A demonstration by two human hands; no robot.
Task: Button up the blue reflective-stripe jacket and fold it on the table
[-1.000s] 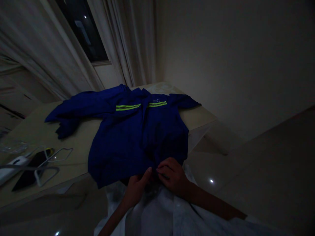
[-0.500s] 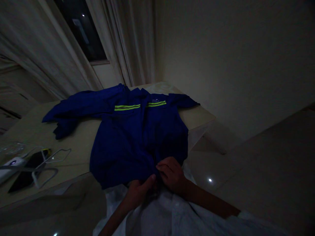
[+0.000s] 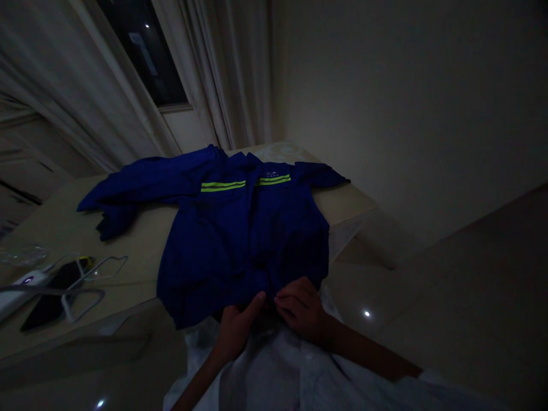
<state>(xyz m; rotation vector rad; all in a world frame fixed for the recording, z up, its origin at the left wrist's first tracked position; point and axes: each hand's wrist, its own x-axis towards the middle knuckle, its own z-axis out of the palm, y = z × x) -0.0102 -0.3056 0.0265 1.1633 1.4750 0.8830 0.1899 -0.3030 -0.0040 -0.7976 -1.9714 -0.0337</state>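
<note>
A dark blue jacket (image 3: 214, 245) with yellow-green stripes across the chest lies front up on the table (image 3: 351, 205). Its lower part hangs over the near edge, and the sleeves reach out to both sides. At the bottom hem, left of the front opening, my left hand (image 3: 237, 328) grips the cloth with the thumb on top and the fingers hidden beneath. Just right of the opening, my right hand (image 3: 302, 308) pinches the hem with bent fingers. The two hands are close together, and the exact edge between their fingertips is too dark to make out.
On the table's left lie a dark phone-like slab (image 3: 49, 302), a white power strip or charger (image 3: 21, 288), a looped pale cable (image 3: 100, 271) and clear crumpled plastic (image 3: 25, 255). Curtains (image 3: 240, 68) hang behind, and a wall (image 3: 406, 114) rises on the right.
My left hand has shifted slightly left and up along the hem, its thumb now farther from my right hand. The right hand still pinches the cloth. The view has moved slightly.
</note>
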